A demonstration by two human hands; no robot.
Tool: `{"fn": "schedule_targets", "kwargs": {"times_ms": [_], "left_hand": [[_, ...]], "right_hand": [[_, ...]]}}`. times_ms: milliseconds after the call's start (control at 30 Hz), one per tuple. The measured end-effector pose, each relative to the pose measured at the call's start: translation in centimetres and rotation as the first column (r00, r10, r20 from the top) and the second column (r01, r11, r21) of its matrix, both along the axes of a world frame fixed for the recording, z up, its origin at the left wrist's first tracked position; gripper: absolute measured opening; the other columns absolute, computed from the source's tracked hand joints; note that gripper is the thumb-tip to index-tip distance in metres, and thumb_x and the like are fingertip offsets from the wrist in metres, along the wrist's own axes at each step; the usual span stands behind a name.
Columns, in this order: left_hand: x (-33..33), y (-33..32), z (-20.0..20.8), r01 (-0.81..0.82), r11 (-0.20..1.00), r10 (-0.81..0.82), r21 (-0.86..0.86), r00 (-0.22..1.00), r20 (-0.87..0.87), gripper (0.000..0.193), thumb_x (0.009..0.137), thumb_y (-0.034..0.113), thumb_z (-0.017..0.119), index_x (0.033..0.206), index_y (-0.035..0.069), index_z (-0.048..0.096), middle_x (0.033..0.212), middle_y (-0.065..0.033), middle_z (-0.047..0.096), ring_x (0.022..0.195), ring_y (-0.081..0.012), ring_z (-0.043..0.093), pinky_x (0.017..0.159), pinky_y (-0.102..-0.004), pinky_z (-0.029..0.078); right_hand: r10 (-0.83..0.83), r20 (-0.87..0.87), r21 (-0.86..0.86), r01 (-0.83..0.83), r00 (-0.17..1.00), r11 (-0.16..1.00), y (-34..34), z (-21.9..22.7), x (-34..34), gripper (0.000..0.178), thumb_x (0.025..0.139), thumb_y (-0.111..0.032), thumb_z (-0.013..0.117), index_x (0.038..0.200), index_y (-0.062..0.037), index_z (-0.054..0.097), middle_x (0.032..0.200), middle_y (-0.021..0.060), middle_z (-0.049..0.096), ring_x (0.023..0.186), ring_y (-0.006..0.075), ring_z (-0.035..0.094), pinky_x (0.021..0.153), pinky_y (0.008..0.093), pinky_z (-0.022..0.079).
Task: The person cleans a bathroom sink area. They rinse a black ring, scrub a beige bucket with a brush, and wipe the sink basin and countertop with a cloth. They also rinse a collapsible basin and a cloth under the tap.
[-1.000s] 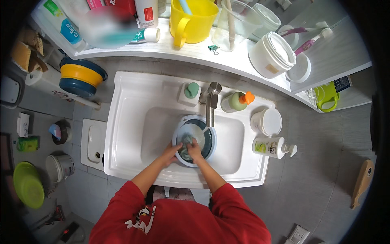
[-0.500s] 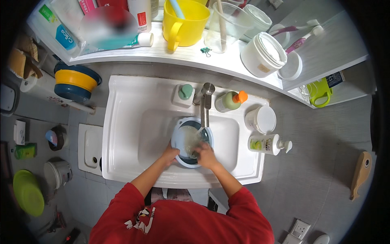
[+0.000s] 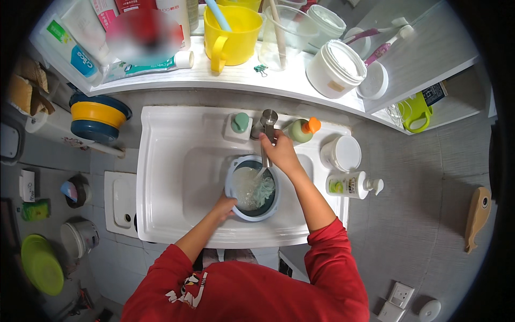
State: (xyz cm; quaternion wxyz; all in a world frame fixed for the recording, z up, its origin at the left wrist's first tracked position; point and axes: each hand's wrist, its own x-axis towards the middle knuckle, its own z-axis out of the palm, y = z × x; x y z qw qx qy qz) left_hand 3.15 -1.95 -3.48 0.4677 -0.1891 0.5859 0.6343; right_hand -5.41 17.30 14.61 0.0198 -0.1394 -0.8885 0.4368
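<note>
At the centre of the frame we see one round blue basin, holding water and one pale green cloth, inside a white sink. The single metal faucet runs lengthwise down the frame, spout toward the lower edge. We find the left hand gripping the basin's rim, the right hand closed around the faucet. Three pump bottles stand on the sink's ledge; grey tiled wall fills the right.

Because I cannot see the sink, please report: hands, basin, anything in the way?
Left hand against basin, right hand on faucet. Basin in sink, cloth in cloudy water. Spout overhangs basin, running.
</note>
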Motion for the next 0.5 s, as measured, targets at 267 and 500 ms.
{"fn": "schedule_targets", "kwargs": {"times_ms": [267,500], "left_hand": [[0.1,0.1,1.3,-0.043,0.998,0.042,0.039,0.999,0.005,0.068,0.066,-0.001,0.049,0.128,0.013,0.026,0.101,-0.0113,0.051,0.077,-0.0226,0.059,0.057,-0.0367,0.053],[-0.2,-0.5,0.8,-0.024,0.997,0.022,0.078,0.999,0.031,0.065,0.067,-0.001,0.048,0.128,0.009,0.026,0.102,-0.0122,0.051,0.079,-0.0225,0.060,0.058,-0.0364,0.053]], "right_hand": [[0.236,-0.005,-0.164,-0.234,0.972,0.958,4.6,-0.6,-0.8,0.030,0.083,-0.023,0.055,0.095,0.0050,0.051,0.070,0.0165,0.060,0.066,0.0248,0.059,0.064,0.0343,0.045],[0.240,0.234,-0.004,-0.246,0.942,0.969,5.4,2.7,-3.1,0.035,0.076,-0.015,0.063,0.106,0.0018,0.055,0.083,0.0132,0.061,0.076,0.0201,0.057,0.068,0.0299,0.044]]}}
